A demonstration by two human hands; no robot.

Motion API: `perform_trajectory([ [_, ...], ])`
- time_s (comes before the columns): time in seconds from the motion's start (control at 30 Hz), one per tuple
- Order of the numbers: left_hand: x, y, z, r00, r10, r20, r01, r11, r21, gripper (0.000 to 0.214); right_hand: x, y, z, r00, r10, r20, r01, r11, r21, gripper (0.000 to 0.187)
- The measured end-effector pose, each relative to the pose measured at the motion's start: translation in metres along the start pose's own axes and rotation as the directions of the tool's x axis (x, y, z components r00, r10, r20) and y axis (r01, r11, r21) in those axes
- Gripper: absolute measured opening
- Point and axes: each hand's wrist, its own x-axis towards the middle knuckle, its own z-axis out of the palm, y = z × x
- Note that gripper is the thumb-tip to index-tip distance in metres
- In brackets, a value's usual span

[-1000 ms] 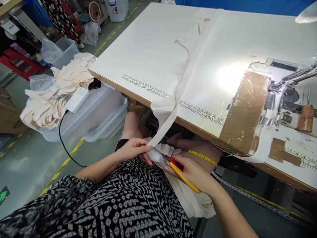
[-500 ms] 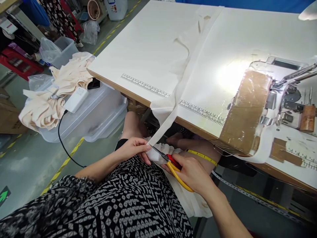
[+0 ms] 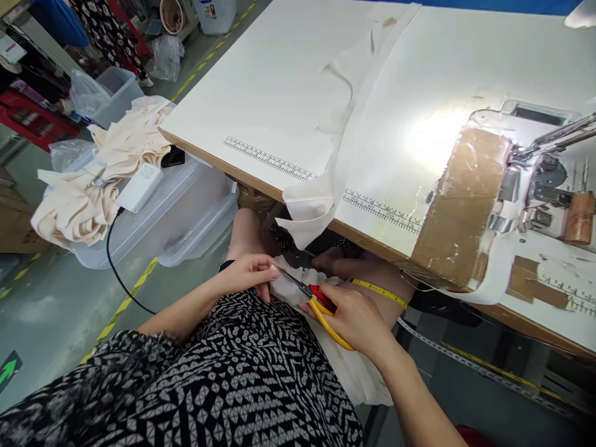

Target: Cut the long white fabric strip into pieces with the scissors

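Note:
My right hand [image 3: 354,313] is closed around scissors [image 3: 328,323] with yellow and red handles. Their blades look nearly closed and point at the fingertips of my left hand [image 3: 254,274]. Between left thumb and fingers I pinch a bit of white fabric, mostly hidden by the fingers. Gathered white fabric [image 3: 288,288] lies over my lap, just under the blades. Away from both hands, a long white fabric strip [image 3: 356,121] runs across the table, its loose end hanging over the front edge.
A sewing machine [image 3: 540,180] stands at the right of the white table [image 3: 274,81], with a wooden-handled tool [image 3: 580,214] beside it. A yellow tape measure [image 3: 379,292] crosses my leg. To the left, cream fabric pieces [image 3: 77,211] and a white power bank [image 3: 141,187] rest on a plastic bin [image 3: 177,208].
The strip that ran taut from the table to my left fingers is now severed; its end has dropped at the table edge. Both hands have shifted slightly left, and the scissor blades have closed.

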Motion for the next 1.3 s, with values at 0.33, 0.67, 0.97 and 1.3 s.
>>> perform_trajectory([
  [0.33,0.043,0.036,0.003,0.646,0.736,-0.200,-0.401,0.551,0.732,0.025,-0.031,0.008,0.008,0.980,0.071,-0.185,-0.034,0.980,0.197,0.046],
  [0.67,0.020,-0.044,-0.059,0.706,0.215,-0.674,0.144,0.889,0.435,0.014,-0.087,0.045,0.006,0.887,0.369,-0.278,-0.261,0.897,0.358,0.046],
  [0.97,-0.004,0.022,0.036,0.972,0.126,0.196,-0.162,0.971,0.178,0.035,-0.067,0.020,0.009,0.967,0.245,-0.063,-0.175,0.828,0.533,0.042],
  [1.3,0.001,0.035,0.037,0.958,0.286,-0.004,-0.253,0.854,0.454,0.028,-0.049,0.011,0.003,0.988,0.054,0.146,-0.131,0.792,0.597,0.038],
])
